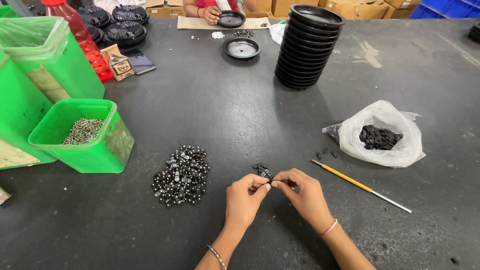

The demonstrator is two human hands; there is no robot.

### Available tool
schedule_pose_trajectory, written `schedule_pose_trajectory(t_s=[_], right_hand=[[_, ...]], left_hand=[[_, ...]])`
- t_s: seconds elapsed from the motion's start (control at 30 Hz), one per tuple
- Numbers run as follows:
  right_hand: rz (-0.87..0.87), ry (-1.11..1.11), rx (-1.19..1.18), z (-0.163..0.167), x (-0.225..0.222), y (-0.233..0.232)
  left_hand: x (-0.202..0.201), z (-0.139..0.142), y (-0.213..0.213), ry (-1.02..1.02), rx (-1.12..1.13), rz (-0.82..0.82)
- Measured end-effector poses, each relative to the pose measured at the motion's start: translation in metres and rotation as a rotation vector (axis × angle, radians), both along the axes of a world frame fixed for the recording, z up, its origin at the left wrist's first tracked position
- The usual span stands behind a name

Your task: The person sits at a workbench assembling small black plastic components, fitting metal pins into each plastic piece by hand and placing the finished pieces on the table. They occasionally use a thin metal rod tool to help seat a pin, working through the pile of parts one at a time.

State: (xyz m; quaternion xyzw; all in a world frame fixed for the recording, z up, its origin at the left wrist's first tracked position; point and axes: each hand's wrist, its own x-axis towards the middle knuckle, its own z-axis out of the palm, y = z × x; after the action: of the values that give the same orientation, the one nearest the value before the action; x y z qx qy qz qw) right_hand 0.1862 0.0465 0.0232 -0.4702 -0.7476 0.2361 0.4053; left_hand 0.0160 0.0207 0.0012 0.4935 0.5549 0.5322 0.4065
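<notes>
My left hand [243, 197] and my right hand [303, 194] meet at their fingertips over the dark table, pinching one small black part [270, 182] between them. Just beyond the fingers lies a little cluster of the same black parts [261, 170]. To the left sits a heap of small black pieces with silver pins [181, 174]. A clear plastic bag [395, 145] holding more black parts [380, 137] lies open to the right.
A green tub [107, 150] of small metal screws [84, 130] stands left, by taller green bins [55, 55]. A yellow-handled tool [360, 185] lies right of my hands. A stack of black round lids [307, 45] stands behind. Another person's hand [212, 14] holds a black lid [231, 19] at the far edge.
</notes>
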Motion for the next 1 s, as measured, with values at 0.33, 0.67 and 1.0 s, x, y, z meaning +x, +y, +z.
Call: schedule_pose_trajectory(t_s=[0.33,0.67,1.0], right_hand=[[0.125,0.278,-0.256,-0.016,0.012,0.011],[0.168,0.447,-0.338,-0.017,0.021,0.019],[-0.088,-0.262,0.059,-0.002,0.026,0.019]], left_hand=[[-0.002,0.005,-0.001,-0.013,0.071,-0.120],[0.009,-0.010,0.001,-0.457,-0.008,-0.155],[-0.006,-0.007,0.009,-0.591,-0.010,-0.092]])
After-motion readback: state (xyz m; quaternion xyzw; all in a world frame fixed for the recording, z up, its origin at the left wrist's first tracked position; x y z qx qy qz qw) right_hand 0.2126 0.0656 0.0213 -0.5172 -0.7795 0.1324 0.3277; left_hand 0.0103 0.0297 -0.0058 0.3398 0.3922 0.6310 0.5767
